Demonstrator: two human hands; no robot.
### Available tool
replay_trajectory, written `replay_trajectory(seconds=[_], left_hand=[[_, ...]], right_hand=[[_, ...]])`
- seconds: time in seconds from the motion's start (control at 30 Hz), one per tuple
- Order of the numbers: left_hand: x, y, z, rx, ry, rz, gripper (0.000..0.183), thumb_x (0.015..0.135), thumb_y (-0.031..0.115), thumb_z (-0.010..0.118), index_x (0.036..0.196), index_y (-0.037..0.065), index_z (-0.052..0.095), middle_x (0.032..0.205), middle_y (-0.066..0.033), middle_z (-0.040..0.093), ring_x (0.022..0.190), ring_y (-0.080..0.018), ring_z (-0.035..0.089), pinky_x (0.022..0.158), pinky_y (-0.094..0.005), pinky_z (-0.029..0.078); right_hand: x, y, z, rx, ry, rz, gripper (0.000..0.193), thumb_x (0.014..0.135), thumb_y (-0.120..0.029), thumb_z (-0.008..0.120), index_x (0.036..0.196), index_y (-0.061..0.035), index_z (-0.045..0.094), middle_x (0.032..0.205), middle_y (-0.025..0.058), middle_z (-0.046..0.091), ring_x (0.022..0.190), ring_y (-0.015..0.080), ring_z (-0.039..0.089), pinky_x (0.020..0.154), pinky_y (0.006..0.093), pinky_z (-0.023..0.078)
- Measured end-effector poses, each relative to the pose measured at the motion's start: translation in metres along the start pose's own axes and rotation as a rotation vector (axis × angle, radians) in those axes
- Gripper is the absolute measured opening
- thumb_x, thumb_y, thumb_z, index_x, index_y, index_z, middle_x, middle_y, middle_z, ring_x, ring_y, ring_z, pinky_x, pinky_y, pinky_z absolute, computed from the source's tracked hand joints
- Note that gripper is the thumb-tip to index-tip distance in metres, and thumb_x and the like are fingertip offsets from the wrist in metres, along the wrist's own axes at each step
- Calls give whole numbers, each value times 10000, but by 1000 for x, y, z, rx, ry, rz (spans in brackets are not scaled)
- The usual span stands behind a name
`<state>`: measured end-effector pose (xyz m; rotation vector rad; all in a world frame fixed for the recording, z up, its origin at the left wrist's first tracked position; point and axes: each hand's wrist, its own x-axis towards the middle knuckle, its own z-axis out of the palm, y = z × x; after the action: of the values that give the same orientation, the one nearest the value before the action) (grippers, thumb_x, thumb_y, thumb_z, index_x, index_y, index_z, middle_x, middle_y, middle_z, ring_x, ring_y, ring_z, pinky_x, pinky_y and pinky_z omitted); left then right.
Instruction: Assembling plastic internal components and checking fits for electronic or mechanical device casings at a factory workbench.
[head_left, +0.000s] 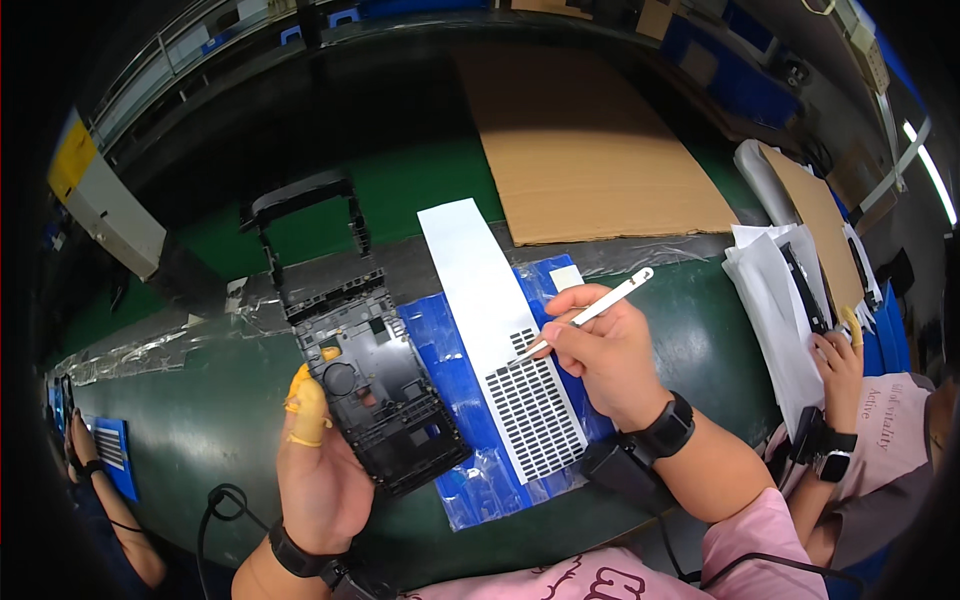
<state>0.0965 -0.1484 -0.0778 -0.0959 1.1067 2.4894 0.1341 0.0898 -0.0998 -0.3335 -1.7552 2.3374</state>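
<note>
Fingers (300,395) of the left hand (318,470), capped in yellow rubber cots, clasp a black plastic device frame (378,385) by its left edge, above the green table (200,410). Right hand (605,350) fingers pinch white tweezers (590,313), tips touching a white sheet of small black stickers (505,345) lying on a blue plastic mat (455,400).

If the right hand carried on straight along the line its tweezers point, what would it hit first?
The right hand aims its white tweezers down-left. Their tip is already at the white sticker sheet, at the top of its grid of small dark pieces, so it would probably meet that sheet first; actual contact is unclear.
</note>
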Motion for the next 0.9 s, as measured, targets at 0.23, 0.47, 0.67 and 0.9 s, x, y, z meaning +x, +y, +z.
replay_trajectory(seconds=[0.23,0.47,0.67,0.9], left_hand=[[-5,-14,3,15,-38,-115,408,930,356,381,1212,63,412,1156,-103,519,1044,-220,533,901,-378,442],[-10,-5,8,-72,-123,-150,341,939,293,380,1202,76,385,1135,-93,523,1016,-191,546,871,-366,469],[-10,-5,6,-89,-112,-163,353,936,297,387,1201,65,392,1137,-97,526,1023,-196,546,875,-355,465],[-10,-6,6,-106,-120,-150,344,937,282,390,1202,63,395,1141,-93,526,1035,-198,540,884,-356,458]], right_hand=[[-40,-23,47,142,-150,40,228,798,20,584,1008,22,498,791,86,616,634,56,530,550,166,408],[-45,0,65,147,-182,39,213,798,19,600,999,5,530,844,47,598,743,61,569,614,164,430],[-45,1,67,191,-178,38,226,802,23,590,1013,32,509,850,71,605,784,109,600,673,195,468],[-45,4,65,169,-200,9,227,807,27,580,1022,37,507,871,93,613,803,119,603,692,212,477]])
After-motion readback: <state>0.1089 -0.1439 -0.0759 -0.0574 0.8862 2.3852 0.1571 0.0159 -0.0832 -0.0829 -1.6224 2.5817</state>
